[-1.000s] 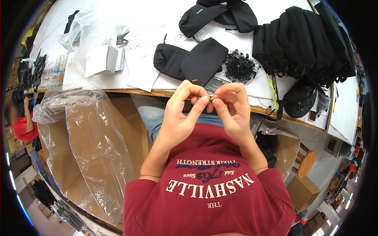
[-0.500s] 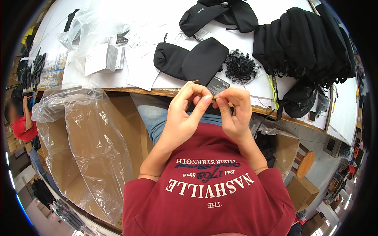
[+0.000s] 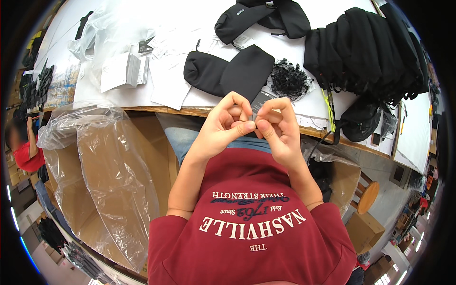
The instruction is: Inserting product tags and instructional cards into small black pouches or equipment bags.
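Note:
My left hand [image 3: 221,124] and my right hand [image 3: 281,127] meet fingertip to fingertip just in front of the table edge, above my lap. Both pinch a small dark tag [image 3: 260,101], whose top shows between the fingers; the rest is hidden by them. Directly beyond the hands, two black knit hats [image 3: 228,71] lie flat on the white table [image 3: 190,28]. A tangle of thin black strings [image 3: 289,80] sits just right of them.
A heap of black hats [image 3: 370,47] fills the table's right side, with more at the top [image 3: 266,14]. White paper stacks [image 3: 121,71] lie left. A plastic-lined cardboard box [image 3: 109,166] stands at my left, another box [image 3: 343,176] at my right. A person in red [image 3: 23,149] is far left.
My hands have dropped slightly and closed in, so thumbs and forefingers now press together on the tag. Nothing on the table has moved.

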Motion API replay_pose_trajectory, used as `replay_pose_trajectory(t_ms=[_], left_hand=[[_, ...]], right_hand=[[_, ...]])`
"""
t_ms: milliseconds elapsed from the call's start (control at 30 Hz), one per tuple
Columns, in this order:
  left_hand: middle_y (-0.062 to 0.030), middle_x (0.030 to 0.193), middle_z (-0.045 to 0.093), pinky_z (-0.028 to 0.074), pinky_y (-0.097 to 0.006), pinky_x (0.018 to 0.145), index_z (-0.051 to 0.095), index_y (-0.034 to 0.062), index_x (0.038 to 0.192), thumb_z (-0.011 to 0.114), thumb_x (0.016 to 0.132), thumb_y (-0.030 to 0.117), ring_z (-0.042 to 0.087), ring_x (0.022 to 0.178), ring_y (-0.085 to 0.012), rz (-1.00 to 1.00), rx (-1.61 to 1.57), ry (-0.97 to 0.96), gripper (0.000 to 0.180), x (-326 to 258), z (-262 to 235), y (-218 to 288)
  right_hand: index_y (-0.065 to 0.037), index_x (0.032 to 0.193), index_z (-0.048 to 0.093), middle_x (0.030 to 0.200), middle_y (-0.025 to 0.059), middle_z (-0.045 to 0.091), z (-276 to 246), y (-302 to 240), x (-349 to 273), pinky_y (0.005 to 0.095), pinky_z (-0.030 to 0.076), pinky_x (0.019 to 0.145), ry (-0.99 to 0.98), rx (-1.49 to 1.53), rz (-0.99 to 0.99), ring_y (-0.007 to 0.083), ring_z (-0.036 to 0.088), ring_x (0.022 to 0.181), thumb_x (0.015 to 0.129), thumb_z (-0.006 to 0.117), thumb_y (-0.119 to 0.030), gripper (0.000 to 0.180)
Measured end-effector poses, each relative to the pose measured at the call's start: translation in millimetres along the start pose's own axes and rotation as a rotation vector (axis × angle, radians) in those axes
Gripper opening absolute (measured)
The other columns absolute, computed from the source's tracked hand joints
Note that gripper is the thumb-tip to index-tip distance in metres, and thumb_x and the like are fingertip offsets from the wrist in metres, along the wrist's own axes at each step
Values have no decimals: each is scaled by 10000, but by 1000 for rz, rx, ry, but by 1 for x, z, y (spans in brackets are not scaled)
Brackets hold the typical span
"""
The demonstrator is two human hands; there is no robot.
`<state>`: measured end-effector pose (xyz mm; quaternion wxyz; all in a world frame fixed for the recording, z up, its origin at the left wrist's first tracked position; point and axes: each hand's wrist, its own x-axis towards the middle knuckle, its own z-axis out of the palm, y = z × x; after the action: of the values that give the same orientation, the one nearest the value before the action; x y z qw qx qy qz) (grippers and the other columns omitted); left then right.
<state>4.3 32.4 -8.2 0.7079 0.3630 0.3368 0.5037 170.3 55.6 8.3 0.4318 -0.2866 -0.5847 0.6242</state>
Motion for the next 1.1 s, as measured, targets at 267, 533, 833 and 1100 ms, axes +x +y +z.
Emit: replay_pose_trajectory(t_ms=[267,533,833,1100], left_hand=[[70,693,446,277,-161,530,548,42,928,643,888,96,320,589,9,-33,79,15,116,0,-5,0],[16,741,593,273,-172,506,654,11,825,677,826,58,384,582,-1,37,431,-73,53,-15,9,14],[-55,985,615,447,-251,602,653,48,927,669,815,51,557,708,-140,103,578,-255,113,-10,25,29],[-53,1307,481,364,-357,935,670,233,1128,702,719,23,430,1110,-249,560,1517,136,460,4,-2,15]], right_hand=[[-22,1077,473,697,-4,522,-2,1,5,190,359,558,-45,42,119,50,469,614,961,502,-83,134],[-28,973,566,705,-20,512,-60,52,11,212,387,593,197,-199,427,52,478,656,943,552,-180,155],[-41,901,585,677,-41,531,-57,72,8,188,363,549,113,12,484,34,466,603,949,543,-187,159],[-2,797,540,647,37,487,-38,-16,12,248,364,510,-116,-653,155,97,463,556,814,638,-73,122]])
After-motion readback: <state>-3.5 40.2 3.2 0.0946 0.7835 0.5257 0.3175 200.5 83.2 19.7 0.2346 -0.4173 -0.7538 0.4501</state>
